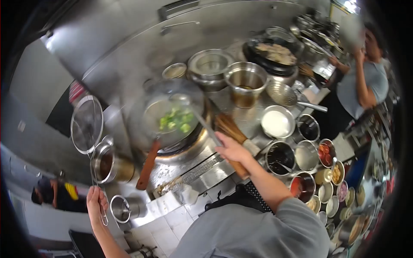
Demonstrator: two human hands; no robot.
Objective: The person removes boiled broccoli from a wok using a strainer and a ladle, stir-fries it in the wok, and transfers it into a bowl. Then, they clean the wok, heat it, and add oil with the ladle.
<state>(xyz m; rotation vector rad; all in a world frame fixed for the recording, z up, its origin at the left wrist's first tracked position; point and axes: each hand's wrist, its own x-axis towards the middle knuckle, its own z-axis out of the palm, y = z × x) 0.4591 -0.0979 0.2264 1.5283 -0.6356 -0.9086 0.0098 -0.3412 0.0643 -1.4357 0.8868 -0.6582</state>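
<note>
Green vegetable pieces (177, 120) are lying in a wide wok (148, 129), which is resting over a round burner with its brown handle (148, 167) pointing toward the wearer. From the head camera, the right hand (234, 148) is closing around the shaft of a metal ladle (203, 121); the ladle's bowl is hovering over or touching the food, and blur is hiding which. The left hand (97, 202) is gripping the thin wire handle of a round mesh strainer (87, 124), holding it upright left of the wok, near a steel pot (122, 170) of brown liquid. On the steel worktop (206, 174), a bristle brush (232, 127) is lying just right of the wok, and a bowl of white liquid (278, 122) is sitting farther right, near many small ingredient bowls (325, 192). Beyond them, another person (365, 81) in grey is standing with one arm raised.
</note>
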